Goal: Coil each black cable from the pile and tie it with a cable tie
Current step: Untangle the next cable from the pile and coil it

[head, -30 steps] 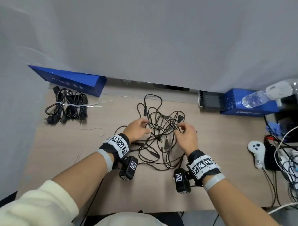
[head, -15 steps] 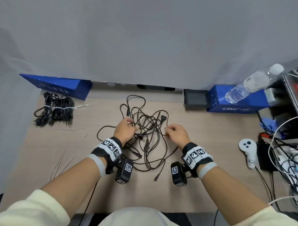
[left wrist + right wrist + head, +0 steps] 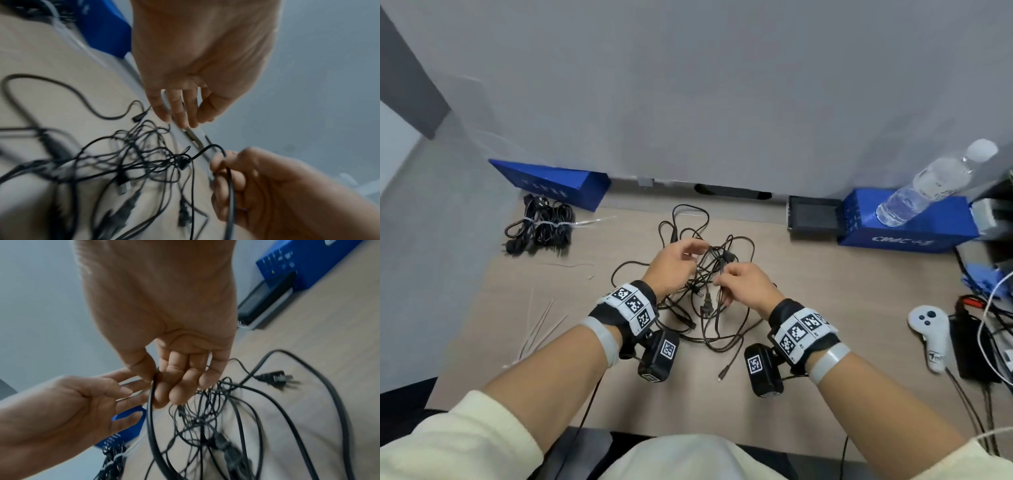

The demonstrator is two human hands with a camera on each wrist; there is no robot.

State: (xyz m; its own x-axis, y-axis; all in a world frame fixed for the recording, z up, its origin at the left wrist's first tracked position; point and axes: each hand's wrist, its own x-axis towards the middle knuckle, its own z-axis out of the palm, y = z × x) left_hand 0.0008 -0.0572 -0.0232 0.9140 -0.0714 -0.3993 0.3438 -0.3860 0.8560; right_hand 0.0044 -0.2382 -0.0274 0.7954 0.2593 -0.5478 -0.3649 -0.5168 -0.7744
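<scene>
A tangled pile of black cables (image 3: 705, 294) lies mid-table. My right hand (image 3: 726, 279) is raised over it and pinches one thicker black cable (image 3: 151, 410) between thumb and fingers; that cable hangs down into the pile. My left hand (image 3: 683, 255) hovers just left of it, fingers relaxed and apart, holding nothing; the left wrist view shows its fingertips (image 3: 182, 116) above the strands. A two-pin plug (image 3: 707, 308) dangles between my wrists. One coiled bundle (image 3: 541, 229) with a white cable tie lies at the back left. Loose cable ties (image 3: 539, 325) lie near my left forearm.
Blue boxes stand at the back left (image 3: 558, 185) and back right (image 3: 904, 222), the right one with a water bottle (image 3: 931, 181) on it. A small black device (image 3: 811, 216) sits beside that box. A white controller (image 3: 931, 329) and more wires crowd the right edge.
Both hands have come closer together and risen off the pile. The right hand has lifted one cable strand; the left hand's fingers have opened off the cables.
</scene>
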